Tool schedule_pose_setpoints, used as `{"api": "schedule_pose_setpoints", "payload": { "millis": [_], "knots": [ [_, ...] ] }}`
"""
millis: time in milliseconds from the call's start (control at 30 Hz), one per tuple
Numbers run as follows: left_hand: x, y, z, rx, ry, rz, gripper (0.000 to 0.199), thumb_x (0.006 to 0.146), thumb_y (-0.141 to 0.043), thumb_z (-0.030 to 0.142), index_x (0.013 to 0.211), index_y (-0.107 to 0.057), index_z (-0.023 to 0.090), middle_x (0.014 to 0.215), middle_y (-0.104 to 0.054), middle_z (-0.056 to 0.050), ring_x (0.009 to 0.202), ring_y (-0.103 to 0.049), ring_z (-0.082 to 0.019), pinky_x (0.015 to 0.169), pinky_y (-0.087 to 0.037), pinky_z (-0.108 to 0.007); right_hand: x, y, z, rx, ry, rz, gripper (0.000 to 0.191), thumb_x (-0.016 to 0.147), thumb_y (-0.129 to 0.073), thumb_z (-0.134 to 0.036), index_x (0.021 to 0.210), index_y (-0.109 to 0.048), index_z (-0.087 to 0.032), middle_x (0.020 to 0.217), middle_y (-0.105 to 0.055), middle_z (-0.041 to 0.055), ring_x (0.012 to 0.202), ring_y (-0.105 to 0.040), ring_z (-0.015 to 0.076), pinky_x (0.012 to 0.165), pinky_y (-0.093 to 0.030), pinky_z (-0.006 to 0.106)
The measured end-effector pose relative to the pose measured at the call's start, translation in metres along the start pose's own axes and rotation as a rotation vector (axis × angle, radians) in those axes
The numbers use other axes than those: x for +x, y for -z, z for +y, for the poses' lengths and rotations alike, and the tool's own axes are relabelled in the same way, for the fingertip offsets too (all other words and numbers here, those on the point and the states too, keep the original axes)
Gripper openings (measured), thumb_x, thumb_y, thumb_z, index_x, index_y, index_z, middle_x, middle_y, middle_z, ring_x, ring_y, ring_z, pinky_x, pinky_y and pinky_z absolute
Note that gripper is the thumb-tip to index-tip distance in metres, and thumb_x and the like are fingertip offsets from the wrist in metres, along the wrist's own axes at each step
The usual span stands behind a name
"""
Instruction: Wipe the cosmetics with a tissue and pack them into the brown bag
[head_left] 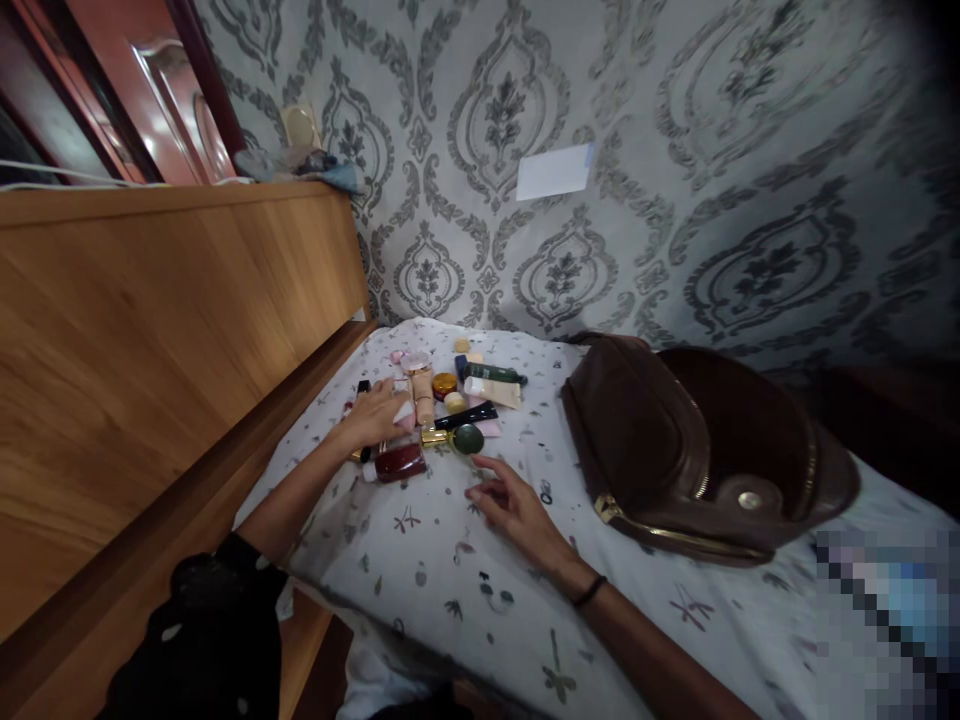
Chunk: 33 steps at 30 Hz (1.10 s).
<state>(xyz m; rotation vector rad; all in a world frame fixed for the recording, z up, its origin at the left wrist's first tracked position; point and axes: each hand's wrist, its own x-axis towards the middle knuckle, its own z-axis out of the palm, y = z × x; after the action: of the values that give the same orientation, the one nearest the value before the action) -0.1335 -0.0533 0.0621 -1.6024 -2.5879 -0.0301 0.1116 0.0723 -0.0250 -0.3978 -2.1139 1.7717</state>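
Observation:
My left hand lies over the left side of a group of cosmetics, its fingers stretched out. A small pale pink item shows at its fingertips; whether it is gripped is hard to see. Just below lies a bottle of dark red liquid with a white cap. My right hand hovers with fingers apart and nothing in them. Nearest to it is a dark green oval piece beside a gold-coloured part. Close by are a black tube, a beige tube and an amber jar.
Farther back lie a cream tube, a dark green tube and a clear round case. A brown leather bag stands unzipped on the right. The patterned sheet meets a wooden panel on the left and a papered wall behind.

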Motion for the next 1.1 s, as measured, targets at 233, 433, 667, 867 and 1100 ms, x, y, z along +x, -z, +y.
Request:
{"api": "schedule_pose_setpoints", "payload": {
  "millis": [233, 433, 667, 867, 1100],
  "knots": [
    [0.005, -0.002, 0.008, 0.011, 0.005, 0.013, 0.039, 0.073, -0.071, 0.028, 0.111, -0.066, 0.021, 0.121, -0.053, -0.014, 0.116, -0.048, -0.036, 0.085, -0.048, -0.042, 0.000, -0.001, -0.004, 0.023, -0.032, -0.002, 0.052, 0.081, -0.063, -0.043, 0.127, -0.052, -0.020, 0.095, -0.063, 0.0059, 0.083, -0.061, 0.0187, 0.056, -0.051, 0.026],
    [-0.008, 0.010, -0.006, -0.405, -0.016, 0.131, 0.055, 0.069, -0.078, 0.045, 0.118, -0.064, 0.023, 0.110, -0.059, -0.006, 0.103, -0.058, -0.027, 0.090, -0.047, -0.037, 0.000, 0.000, -0.002, -0.015, 0.004, -0.013, 0.042, 0.082, -0.061, -0.042, 0.116, -0.060, -0.017, 0.099, -0.064, 0.0076, 0.077, -0.060, 0.0166, 0.055, -0.050, 0.026],
    [-0.047, -0.011, 0.054, -0.954, -0.172, 0.020, 0.067, 0.067, -0.081, 0.051, 0.126, -0.062, 0.025, 0.122, -0.062, -0.008, 0.115, -0.056, -0.030, 0.103, -0.042, -0.041, -0.007, -0.004, -0.013, -0.021, 0.170, 0.043, 0.065, 0.080, -0.070, -0.043, 0.139, -0.049, -0.023, 0.132, -0.060, 0.0115, 0.110, -0.062, 0.0240, 0.082, -0.054, 0.034],
    [-0.077, -0.044, 0.073, -0.929, -0.248, -0.112, 0.066, 0.083, -0.065, 0.054, 0.142, -0.050, 0.025, 0.113, -0.059, -0.009, 0.106, -0.057, -0.027, 0.096, -0.046, -0.042, -0.013, 0.002, -0.005, -0.020, 0.162, 0.041, 0.053, 0.077, -0.074, -0.045, 0.122, -0.063, -0.020, 0.125, -0.064, 0.0101, 0.118, -0.058, 0.0253, 0.106, -0.042, 0.042],
    [-0.086, -0.043, 0.069, -1.043, -0.097, 0.107, 0.046, 0.092, -0.051, 0.049, 0.129, -0.056, 0.022, 0.127, -0.060, -0.010, 0.120, -0.054, -0.027, 0.105, -0.040, -0.038, -0.013, 0.003, -0.002, -0.087, 0.162, -0.045, 0.087, 0.063, -0.086, -0.037, 0.140, -0.046, -0.023, 0.134, -0.055, 0.0113, 0.118, -0.057, 0.0248, 0.101, -0.046, 0.040]
  ]
}}
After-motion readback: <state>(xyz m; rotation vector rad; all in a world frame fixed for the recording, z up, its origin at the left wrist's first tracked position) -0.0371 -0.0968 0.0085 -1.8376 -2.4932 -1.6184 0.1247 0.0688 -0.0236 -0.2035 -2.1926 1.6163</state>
